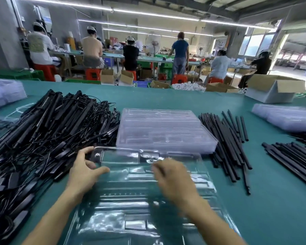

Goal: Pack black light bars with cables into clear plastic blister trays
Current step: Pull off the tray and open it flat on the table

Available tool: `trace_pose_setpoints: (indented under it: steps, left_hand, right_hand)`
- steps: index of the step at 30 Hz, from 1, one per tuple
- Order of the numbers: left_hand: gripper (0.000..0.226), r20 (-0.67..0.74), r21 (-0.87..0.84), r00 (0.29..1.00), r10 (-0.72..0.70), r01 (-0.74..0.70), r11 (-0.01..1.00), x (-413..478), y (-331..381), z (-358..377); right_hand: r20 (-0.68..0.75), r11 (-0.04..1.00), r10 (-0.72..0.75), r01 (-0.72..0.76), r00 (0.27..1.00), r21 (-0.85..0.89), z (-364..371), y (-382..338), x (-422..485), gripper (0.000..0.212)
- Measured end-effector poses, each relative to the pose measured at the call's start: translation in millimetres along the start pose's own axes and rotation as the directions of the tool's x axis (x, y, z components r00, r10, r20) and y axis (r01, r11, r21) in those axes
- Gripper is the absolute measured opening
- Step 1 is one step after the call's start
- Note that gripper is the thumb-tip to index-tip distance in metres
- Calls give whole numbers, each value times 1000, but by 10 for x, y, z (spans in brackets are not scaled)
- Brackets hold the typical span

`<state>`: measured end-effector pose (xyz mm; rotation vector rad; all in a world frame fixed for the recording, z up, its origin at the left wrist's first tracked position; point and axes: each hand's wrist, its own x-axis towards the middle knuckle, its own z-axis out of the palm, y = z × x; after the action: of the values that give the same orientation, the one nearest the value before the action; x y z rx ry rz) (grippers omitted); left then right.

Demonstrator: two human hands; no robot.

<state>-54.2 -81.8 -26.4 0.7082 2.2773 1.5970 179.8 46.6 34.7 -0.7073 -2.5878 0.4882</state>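
Note:
An open clear blister tray (pixel 198 175) lies on the green table in front of me, with nothing in its pockets. My left hand (pixel 85 171) grips its far left corner, thumb on top and fingers curled round the edge. Blurred by motion, my right hand (pixel 173 177) hovers over the tray's middle with its fingers bent down at the plastic; what it holds cannot be made out. A large heap of black light bars with cables (pixel 42 138) fills the table to the left. Behind the tray sits a stack of clear blister trays (pixel 162 129).
Loose plain black bars (pixel 226 138) lie right of the stack, with another bundle (pixel 293 160) at the far right. More clear trays sit at the right (pixel 288 117) and far left (pixel 4 94). A cardboard box (pixel 274 89) stands at the back right. Workers sit at benches beyond.

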Motion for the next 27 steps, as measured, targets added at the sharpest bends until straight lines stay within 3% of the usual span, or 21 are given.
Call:
trace_pose_setpoints:
  steps: [3,6,9,16,23,27]
  left_hand:
    - [77,33,99,996,84,-87,991,-126,-16,18]
    - [61,-13,164,990,139,-135,977,-150,25,88]
    - [56,-21,150,992,128,-123,981,-111,54,183]
    - [56,3,171,992,127,-125,977,-31,0,196]
    - [63,83,71,992,92,-98,993,26,0,151]
    - [59,12,-40,991,136,-135,990,22,-8,155]
  right_hand:
    - [-247,944,319,-330,915,0,-130,642,236,26]
    - [-302,796,544,-595,783,-107,-215,1136,329,28]
    - [-323,669,657,-724,681,-168,-317,1392,342,33]
    - [-284,554,719,-770,634,-317,-322,1666,407,28]
    - [-327,577,693,-767,642,-281,-314,1782,403,24]
    - [-398,600,686,-783,609,-164,-304,1812,409,19]
